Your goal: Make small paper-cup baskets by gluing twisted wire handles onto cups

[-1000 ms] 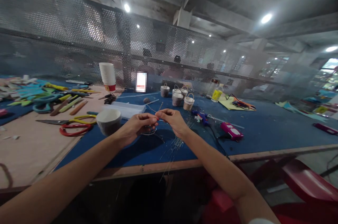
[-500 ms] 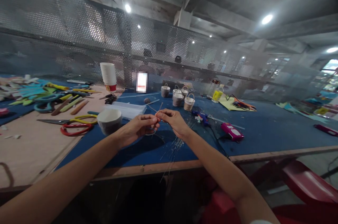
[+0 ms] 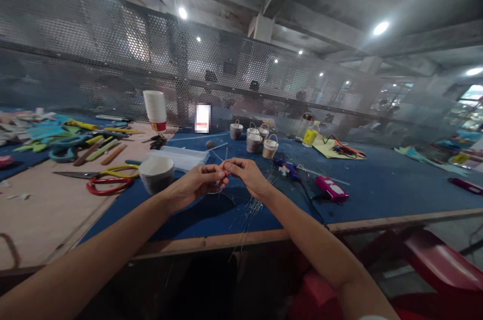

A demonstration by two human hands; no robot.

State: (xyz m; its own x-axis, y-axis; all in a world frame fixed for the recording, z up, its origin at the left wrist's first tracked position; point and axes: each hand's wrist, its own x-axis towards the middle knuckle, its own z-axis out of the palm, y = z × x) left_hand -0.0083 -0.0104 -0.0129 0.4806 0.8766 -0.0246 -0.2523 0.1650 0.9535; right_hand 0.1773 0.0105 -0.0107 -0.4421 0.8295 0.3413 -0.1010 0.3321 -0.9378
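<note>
My left hand [image 3: 198, 181] and my right hand [image 3: 245, 173] meet above the blue table mat, thumbs and fingertips pinched together. Between them they hold thin wire [image 3: 227, 152]; its ends poke up past the fingertips, and a bit shows below. The pinched part is hidden by my fingers. Beside my left wrist stands a cup [image 3: 156, 174] with a grey, wrapped-looking outside and white inside. A loose bundle of thin wires [image 3: 252, 209] lies under my right wrist, some ends hanging over the table edge. Several small baskets [image 3: 254, 143] with looped handles stand beyond my hands.
Red-and-yellow-handled scissors [image 3: 111, 179] lie left, near several tools [image 3: 100, 151]. A clear plastic box [image 3: 181, 157] and stacked paper cups [image 3: 154, 108] stand behind. A blue glue gun [image 3: 289, 168], a magenta box [image 3: 332, 188] and a yellow-labelled bottle [image 3: 311, 135] are right.
The wire's upper end has tilted more upright between my fingertips, and a short piece now shows below them. Both hands have stayed almost in place.
</note>
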